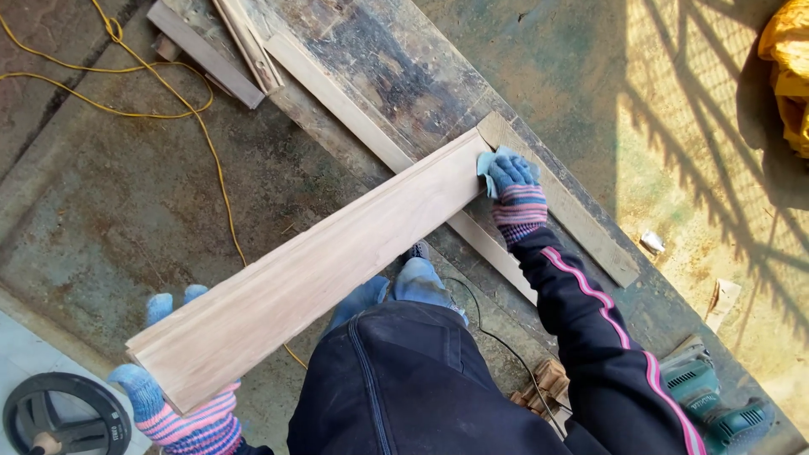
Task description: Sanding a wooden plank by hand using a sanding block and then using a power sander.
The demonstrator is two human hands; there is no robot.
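Plank (312, 270) of pale, smooth-grained wood runs diagonally from lower left to the frame's centre, its far end resting on a dark, scuffed board (404, 76). Left hand (173, 404), in a knitted blue-and-pink striped glove, cups the near end from beneath, fingers curled up around the edge. Right hand (514, 190), same woolly glove, presses a small folded blue-grey cloth (489, 164) flat against the far end. Yellow cable (202, 126) snakes across rough concrete, upper left. Teal power tool (716, 400) sits lower right.
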